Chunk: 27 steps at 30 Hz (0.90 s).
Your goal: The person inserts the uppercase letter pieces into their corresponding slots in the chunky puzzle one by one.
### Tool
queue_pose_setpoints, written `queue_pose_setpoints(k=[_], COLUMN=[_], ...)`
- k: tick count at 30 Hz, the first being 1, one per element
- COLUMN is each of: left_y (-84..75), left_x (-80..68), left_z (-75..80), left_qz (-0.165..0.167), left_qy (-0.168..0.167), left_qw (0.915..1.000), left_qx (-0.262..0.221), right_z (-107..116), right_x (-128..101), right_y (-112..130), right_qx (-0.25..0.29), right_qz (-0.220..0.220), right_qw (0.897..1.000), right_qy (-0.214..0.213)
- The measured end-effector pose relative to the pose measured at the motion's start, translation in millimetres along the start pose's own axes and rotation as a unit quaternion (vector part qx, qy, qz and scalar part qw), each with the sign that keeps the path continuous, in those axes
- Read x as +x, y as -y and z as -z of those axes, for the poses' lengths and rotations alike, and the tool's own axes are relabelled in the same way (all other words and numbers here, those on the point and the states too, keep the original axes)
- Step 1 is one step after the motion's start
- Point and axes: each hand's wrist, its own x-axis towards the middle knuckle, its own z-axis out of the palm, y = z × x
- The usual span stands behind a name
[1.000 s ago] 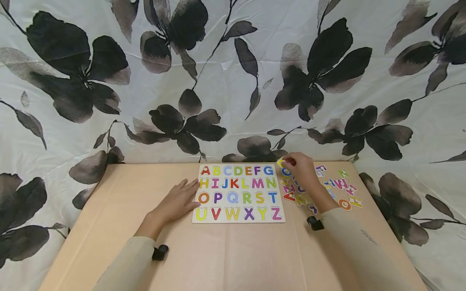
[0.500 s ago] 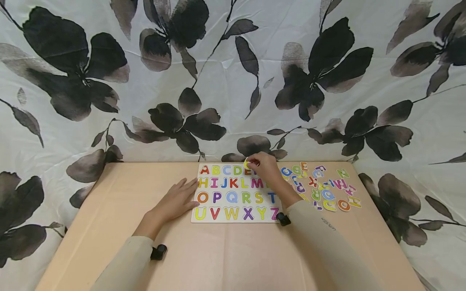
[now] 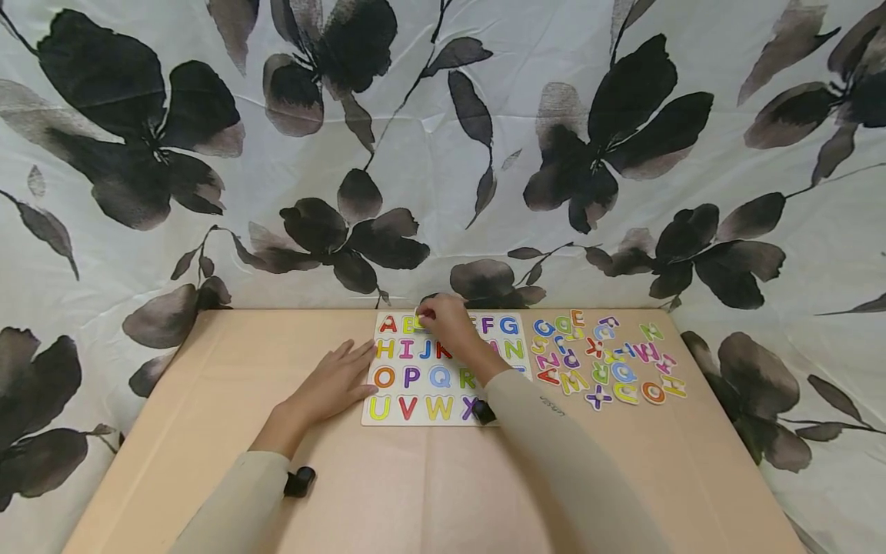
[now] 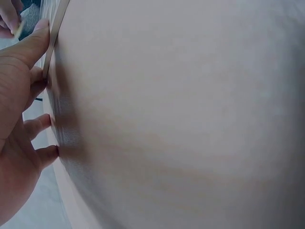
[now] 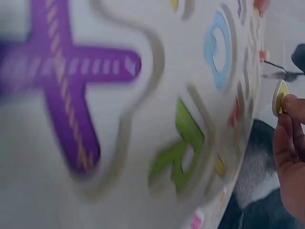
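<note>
A tan table (image 3: pixel 208 431) stands before a white curtain (image 3: pixel 443 154) printed with large black flowers. On the table lies a white alphabet board (image 3: pixel 443 368) with four rows of coloured letters, A to Z, set in shaped recesses; the right wrist view shows a purple X, a green R and a blue Q close up. To the right of the board a loose pile of letters (image 3: pixel 604 358) in mixed colours is scattered near the far right edge of the table.

The left hand (image 3: pixel 331 387) lies flat on the table with its fingers straight and slightly spread, the fingertips touching the left edge of the board by the second and third rows. The right hand (image 3: pixel 448 323) reaches across the board to its far row, over C and D. Its thumb and fingertips pinch a small yellow piece (image 5: pixel 281 98) with a pale rim, held just above the board near the yellow B. Both arms wear beige sleeves.
</note>
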Motion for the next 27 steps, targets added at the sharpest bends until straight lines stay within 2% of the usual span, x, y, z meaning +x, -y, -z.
queue_pose_setpoints(k=[12, 17, 27], left_y=[-0.6, -2.5, -2.1], left_x=[-2.9, -2.2, -1.1], left_z=[2.9, 3.7, 2.4], left_qz=[-0.005, -0.007, -0.009], left_qy=[-0.004, -0.006, -0.006], left_qw=[0.9999, 0.9998, 0.9998], left_qx=[0.01, 0.016, 0.016], right_z=[-34.8, -39.6, -38.7], right_x=[9.6, 12.6, 13.5], right_y=[12.2, 12.7, 15.2], right_qx=[-0.038, -0.065, -0.057], right_qz=[0.014, 0.011, -0.006], right_qw=[0.999, 0.998, 0.998], right_qy=[-0.007, 0.004, 0.022])
